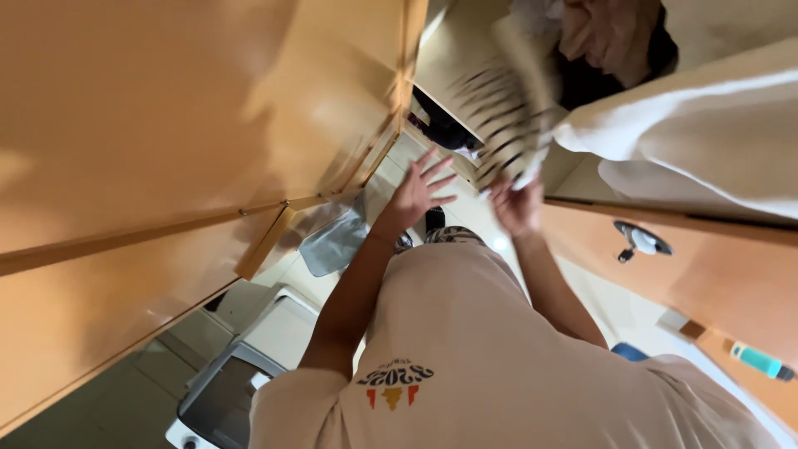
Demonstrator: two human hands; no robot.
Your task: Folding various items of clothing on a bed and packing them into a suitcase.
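Striped cloth point(507, 125): blurred, far right, being gripped at its lower edge by the right hand point(517, 206), not yet stowed. Left hand point(418, 191): fingers spreading beside it, touching nothing. Orange cabinet door point(166, 125): standing open, left.

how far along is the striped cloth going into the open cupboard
Done: the orange wooden cupboard door stands open, and clothes already lie inside. In hand: the right hand grips the cream cloth with dark stripes, blurred in motion, at the cupboard opening; the left hand is spread open beside it, apparently not touching it. Left: the striped cloth is not yet resting on a shelf, and the door is not shut.
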